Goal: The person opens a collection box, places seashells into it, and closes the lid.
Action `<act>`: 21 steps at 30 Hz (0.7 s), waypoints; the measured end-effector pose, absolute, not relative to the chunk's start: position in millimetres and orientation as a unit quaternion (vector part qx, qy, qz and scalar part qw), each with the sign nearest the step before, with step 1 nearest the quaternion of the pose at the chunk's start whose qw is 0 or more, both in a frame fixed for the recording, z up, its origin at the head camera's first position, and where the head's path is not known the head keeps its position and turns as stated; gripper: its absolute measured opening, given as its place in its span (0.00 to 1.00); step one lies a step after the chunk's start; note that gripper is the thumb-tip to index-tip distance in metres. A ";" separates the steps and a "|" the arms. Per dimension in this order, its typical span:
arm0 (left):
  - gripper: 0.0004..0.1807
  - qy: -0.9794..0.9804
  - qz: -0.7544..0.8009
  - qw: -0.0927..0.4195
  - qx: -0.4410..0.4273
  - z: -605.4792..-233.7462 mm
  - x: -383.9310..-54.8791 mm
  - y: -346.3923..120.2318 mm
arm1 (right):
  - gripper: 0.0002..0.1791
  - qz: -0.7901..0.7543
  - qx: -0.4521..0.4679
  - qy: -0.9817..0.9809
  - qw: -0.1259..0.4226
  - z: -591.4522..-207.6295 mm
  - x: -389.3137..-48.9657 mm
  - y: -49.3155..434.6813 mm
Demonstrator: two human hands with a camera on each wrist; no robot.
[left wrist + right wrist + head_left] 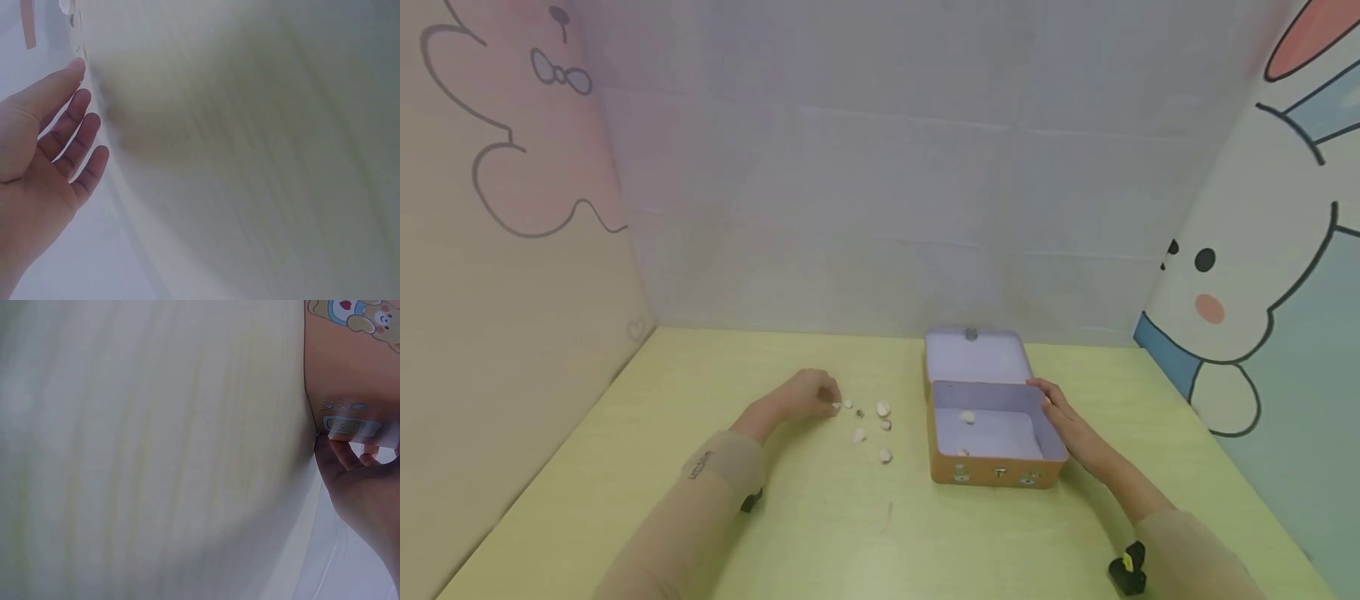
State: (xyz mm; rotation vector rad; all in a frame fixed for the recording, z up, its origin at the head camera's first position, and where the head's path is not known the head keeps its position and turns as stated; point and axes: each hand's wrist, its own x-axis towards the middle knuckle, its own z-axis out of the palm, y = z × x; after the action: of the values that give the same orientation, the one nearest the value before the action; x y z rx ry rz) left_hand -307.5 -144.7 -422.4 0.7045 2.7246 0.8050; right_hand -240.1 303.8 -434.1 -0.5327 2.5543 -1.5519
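Note:
My left hand (pixel 805 393) is low over the table, left of a loose group of small seashells. Its thumb and fingertips pinch a tiny white shell (pixel 836 406); in the left wrist view the other fingers are loosely bent. Right of the group stands an orange tin box (pixel 970 472) with a lavender inside, its lid (pixel 977 357) tipped back. A pale shell (pixel 967 417) lies on its floor, and another (pixel 964 452) shows by the front wall. My right hand (pixel 1075 433) holds the box's right side at the rim; the right wrist view shows its fingers against the printed side.
Several shells lie between the left hand and the box, among them a white one (pixel 883 408), a flat one (pixel 859 436) and one nearer the front (pixel 886 456). The yellow-green table (pixel 820 533) meets a pale back wall (pixel 820 208) and printed side panels.

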 end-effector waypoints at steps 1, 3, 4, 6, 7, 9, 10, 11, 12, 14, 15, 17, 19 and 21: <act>0.03 0.926 0.270 0.105 0.241 -421.7 -307.1 -144.1 | 0.25 -0.511 -0.176 0.840 0.053 -433.9 -240.2 304.0; 0.04 0.928 0.268 0.107 0.235 -419.9 -306.0 -142.5 | 0.25 -0.512 -0.176 0.839 0.053 -433.6 -240.4 304.3; 0.04 0.929 0.268 0.108 0.231 -418.9 -305.4 -141.7 | 0.25 -0.513 -0.176 0.838 0.054 -433.5 -240.5 304.4; 0.05 0.931 0.266 0.110 0.226 -417.3 -303.9 -140.0 | 0.25 -0.513 -0.176 0.838 0.057 -433.1 -240.7 304.5; 0.05 0.931 0.266 0.112 0.222 -416.4 -303.0 -139.2 | 0.25 -0.513 -0.177 0.838 0.058 -432.9 -240.7 304.4; 0.05 0.933 0.263 0.110 0.219 -414.3 -301.4 -137.5 | 0.25 -0.513 -0.177 0.838 0.058 -432.6 -240.7 304.4; 0.05 0.934 0.261 0.107 0.219 -413.3 -300.5 -137.0 | 0.25 -0.513 -0.177 0.838 0.058 -432.5 -240.7 304.3; 0.06 0.935 0.259 0.102 0.221 -412.2 -299.5 -136.4 | 0.25 -0.513 -0.177 0.838 0.058 -432.5 -240.7 304.3; 0.06 0.935 0.258 0.098 0.222 -410.9 -298.5 -135.9 | 0.25 -0.514 -0.177 0.837 0.058 -432.5 -240.7 304.3; 0.06 0.936 0.256 0.089 0.225 -409.0 -296.6 -135.3 | 0.25 -0.514 -0.176 0.838 0.058 -432.7 -240.8 304.4; 0.05 0.937 0.254 0.083 0.227 -408.0 -295.4 -135.2 | 0.25 -0.513 -0.176 0.838 0.058 -432.8 -240.7 304.4; 0.05 0.938 0.246 0.069 0.232 -406.3 -293.2 -134.5 | 0.25 -0.513 -0.175 0.838 0.058 -432.9 -240.6 304.4; 0.06 0.941 0.236 0.056 0.236 -404.7 -291.3 -133.4 | 0.25 -0.512 -0.174 0.839 0.059 -432.8 -240.3 304.3; 0.06 0.943 0.226 0.042 0.239 -402.6 -289.1 -131.7 | 0.25 -0.510 -0.172 0.840 0.060 -432.6 -240.0 304.3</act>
State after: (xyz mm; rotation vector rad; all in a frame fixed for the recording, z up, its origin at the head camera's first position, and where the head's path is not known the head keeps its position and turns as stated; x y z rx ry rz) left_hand -289.1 -131.7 -402.6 0.7322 2.8865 0.6921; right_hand -240.0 304.3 -432.6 -0.5219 2.5449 -1.5448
